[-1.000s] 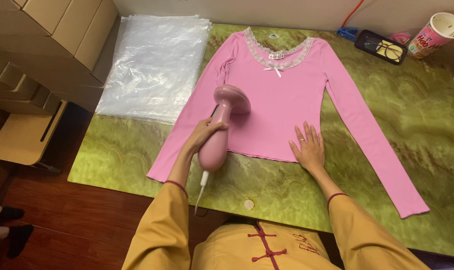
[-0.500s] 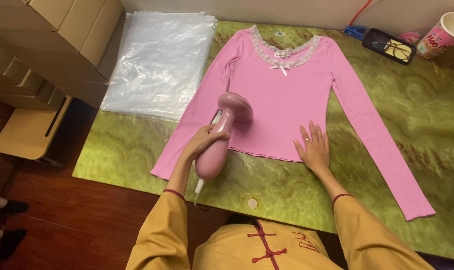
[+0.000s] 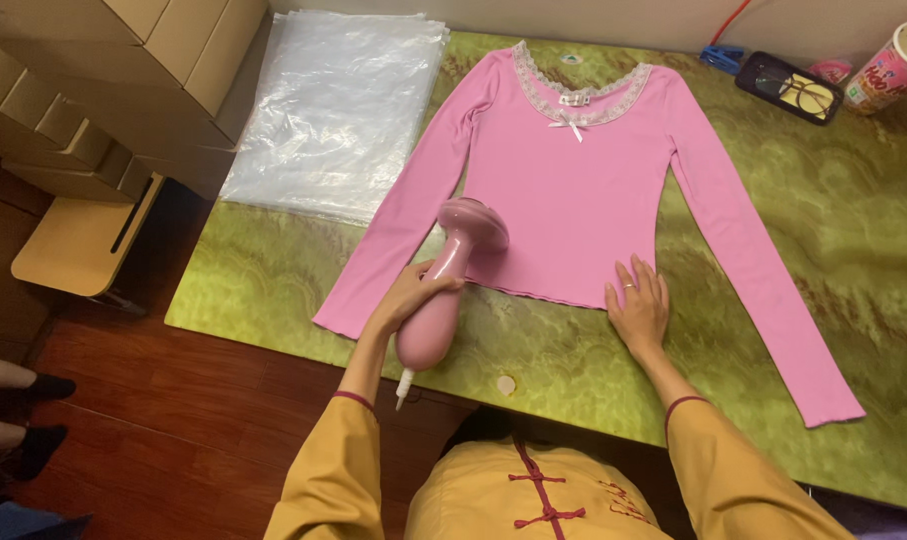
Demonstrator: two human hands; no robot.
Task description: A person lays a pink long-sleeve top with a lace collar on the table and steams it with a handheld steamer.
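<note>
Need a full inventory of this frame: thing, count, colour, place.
top: 1, pink with lace neckline, spread flat on the table
steamer: 1, pink, head on the top's lower left hem
table: 1, green marbled surface, centre
plastic bags: 1 stack, clear, table's upper left
cardboard boxes: several, brown, far left
stool: 1, light wood, left below the boxes
cup: 1, pink and white, upper right corner
dark case: 1, black, beside the cup
clip: 1, blue, top edge
another person's feet: dark socks, lower left floor
left hand: gripping the steamer handle
right hand: flat, pressing the top's hem
</note>
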